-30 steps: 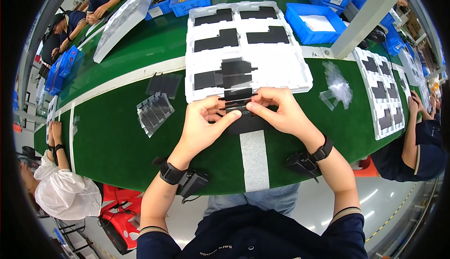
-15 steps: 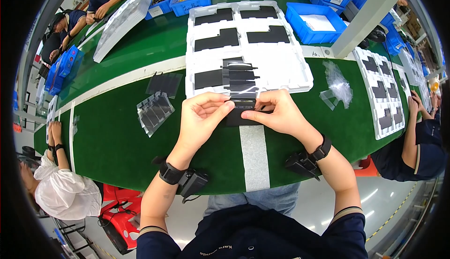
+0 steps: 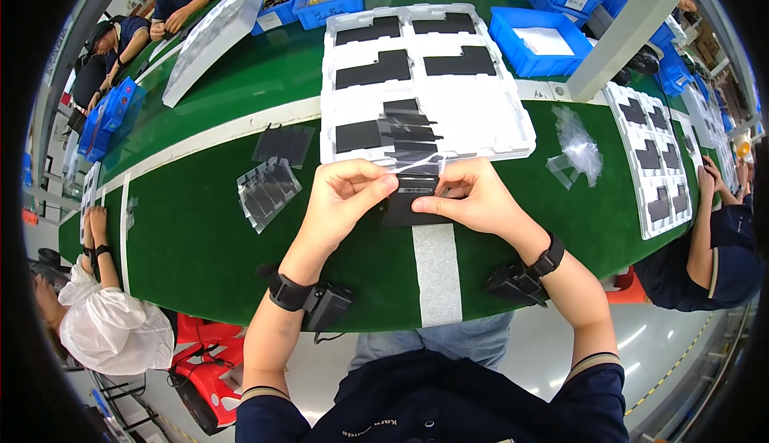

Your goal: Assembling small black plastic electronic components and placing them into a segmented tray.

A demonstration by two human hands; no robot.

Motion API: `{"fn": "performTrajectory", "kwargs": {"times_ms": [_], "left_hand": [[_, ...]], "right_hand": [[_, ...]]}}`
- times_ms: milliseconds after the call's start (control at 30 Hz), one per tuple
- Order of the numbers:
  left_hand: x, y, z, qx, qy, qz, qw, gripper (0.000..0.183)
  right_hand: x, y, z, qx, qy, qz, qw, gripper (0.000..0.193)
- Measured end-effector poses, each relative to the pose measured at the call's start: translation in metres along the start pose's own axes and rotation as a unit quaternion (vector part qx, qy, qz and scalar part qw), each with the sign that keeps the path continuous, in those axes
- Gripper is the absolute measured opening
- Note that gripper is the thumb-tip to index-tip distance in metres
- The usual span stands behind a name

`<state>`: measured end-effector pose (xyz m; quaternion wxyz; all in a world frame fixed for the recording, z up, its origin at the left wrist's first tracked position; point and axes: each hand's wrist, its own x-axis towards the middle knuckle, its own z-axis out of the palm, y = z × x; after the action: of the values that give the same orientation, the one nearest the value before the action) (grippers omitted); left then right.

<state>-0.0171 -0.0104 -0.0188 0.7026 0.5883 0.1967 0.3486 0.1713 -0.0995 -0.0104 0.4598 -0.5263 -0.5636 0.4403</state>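
Observation:
Near the front edge of a white moulded tray, both my hands pinch a black flat part from its two sides. My left hand grips the left edge between thumb and fingers. My right hand pinches the opposite edge, its thumb lying across the black face. A clear film with black strips extends from the part's far end over the tray; whether it is stuck to the part I cannot tell. Several black L-shaped pieces lie in the tray's pockets.
Clear sheets with black strips lie to the left on the green mat. Crumpled clear film sits on the right. Blue bins stand beyond, beside a grey post. Another tray and co-workers flank the table.
The black flat part has tilted, and more of its face shows between my hands. The film with strips has shifted slightly. Both hands keep their grip.

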Motion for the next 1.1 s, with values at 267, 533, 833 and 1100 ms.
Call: {"fn": "performTrajectory", "kwargs": {"times_ms": [267, 533, 833, 1100], "left_hand": [[0.0, -0.003, 0.012, 0.151, 0.004, 0.057, 0.987, 0.005], [0.001, -0.004, 0.016, 0.1, -0.036, -0.075, 0.991, 0.021], [0.0, -0.006, 0.01, 0.172, 0.003, -0.053, 0.984, 0.014], [0.001, -0.001, 0.012, 0.109, -0.015, -0.022, 0.994, 0.018]], "right_hand": [[0.004, 0.01, 0.003, -0.021, -0.004, 0.009, 1.0, 0.024], [0.008, 0.013, 0.002, 0.088, 0.114, 0.01, 0.99, 0.02], [0.005, 0.009, -0.01, 0.174, 0.237, -0.025, 0.956, 0.026], [0.004, 0.009, -0.003, 0.13, 0.081, -0.045, 0.987, 0.02]]}}
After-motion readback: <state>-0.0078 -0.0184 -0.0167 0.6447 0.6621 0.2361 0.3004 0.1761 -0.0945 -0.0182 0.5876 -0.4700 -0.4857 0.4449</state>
